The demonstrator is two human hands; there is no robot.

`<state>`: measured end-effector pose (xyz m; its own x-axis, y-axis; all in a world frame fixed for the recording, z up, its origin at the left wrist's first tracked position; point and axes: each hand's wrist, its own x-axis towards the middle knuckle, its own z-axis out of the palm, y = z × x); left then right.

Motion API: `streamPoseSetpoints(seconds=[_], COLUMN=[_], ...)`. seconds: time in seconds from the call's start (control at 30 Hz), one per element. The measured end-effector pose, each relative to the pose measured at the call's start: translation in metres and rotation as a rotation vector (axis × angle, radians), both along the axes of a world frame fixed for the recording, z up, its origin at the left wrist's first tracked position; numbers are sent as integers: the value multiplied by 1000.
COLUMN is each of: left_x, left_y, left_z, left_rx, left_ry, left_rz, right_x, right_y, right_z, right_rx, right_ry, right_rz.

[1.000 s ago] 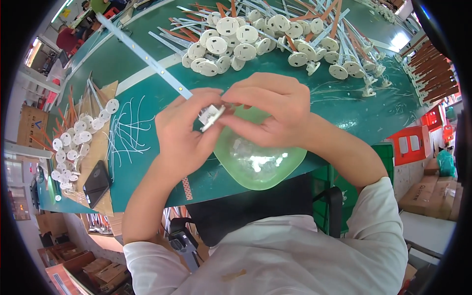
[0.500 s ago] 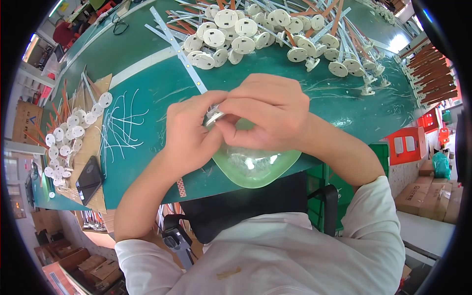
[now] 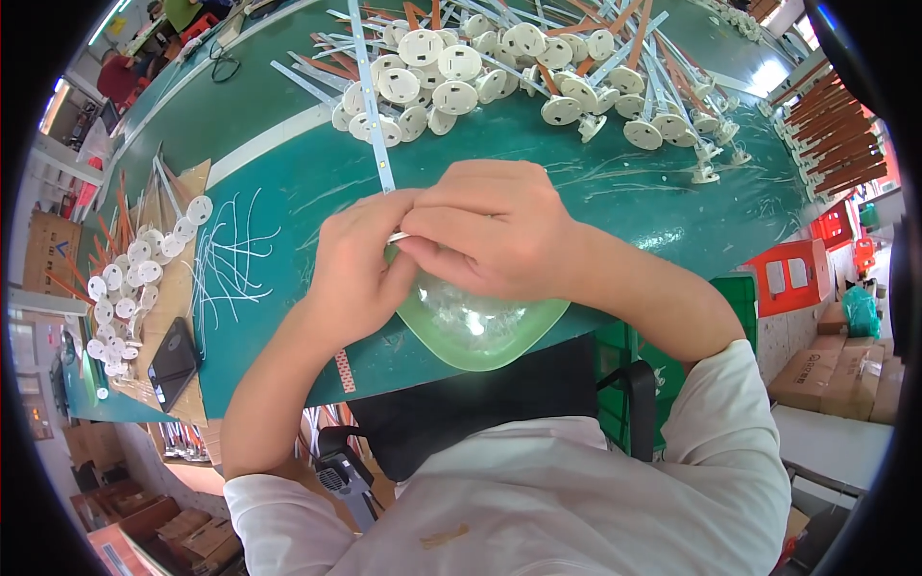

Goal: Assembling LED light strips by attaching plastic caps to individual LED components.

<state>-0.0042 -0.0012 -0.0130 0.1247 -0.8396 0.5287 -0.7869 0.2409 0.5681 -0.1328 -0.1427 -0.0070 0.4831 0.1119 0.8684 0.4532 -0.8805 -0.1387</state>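
Both my hands meet over a green bowl (image 3: 449, 353) at the table's near edge. My left hand (image 3: 357, 252) is closed around the base end of an LED strip (image 3: 373, 106), which points away from me with small yellow chips along it. The fingers of my right hand (image 3: 495, 230) pinch at the same end, pressed against the left fingers. A pale rim of the round base shows between them; the rest is hidden by my fingers. Clear small pieces, too blurred to name, lie in the bowl under my hands.
A heap of white round bases with strips (image 3: 456, 62) lies at the back. Left are thin white wires (image 3: 235, 254), a cardboard sheet (image 3: 192, 384) with more bases (image 3: 134, 264), and a dark phone (image 3: 175, 363). Brown strips (image 3: 836, 139) are stacked at the right, near a red crate (image 3: 792, 276).
The LED strip has swung more upright, and its base has turned almost out of sight between my fingers. Both hands have shifted slightly left in view and closed tighter together.
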Motion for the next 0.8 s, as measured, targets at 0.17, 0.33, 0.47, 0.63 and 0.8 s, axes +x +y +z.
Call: streamPoseSetpoints(seconds=[0.17,0.33,0.47,0.63,0.8], left_x=[1,13,28,33,39], left_y=[-2,-1,2,1,1], left_z=[10,5,7,4,5], left_rx=[-4,57,153,123,109], left_ry=[-147,-67,43,24,-4], left_rz=[48,114,155,166,187], right_x=[-1,-9,-14,-11,-9], right_y=[-4,-14,-15,-12,-9], right_z=[1,9,7,10,6], right_rx=[133,406,77,18,69], right_ry=[59,470,681,941,774], right_rz=[-16,104,202,236,196])
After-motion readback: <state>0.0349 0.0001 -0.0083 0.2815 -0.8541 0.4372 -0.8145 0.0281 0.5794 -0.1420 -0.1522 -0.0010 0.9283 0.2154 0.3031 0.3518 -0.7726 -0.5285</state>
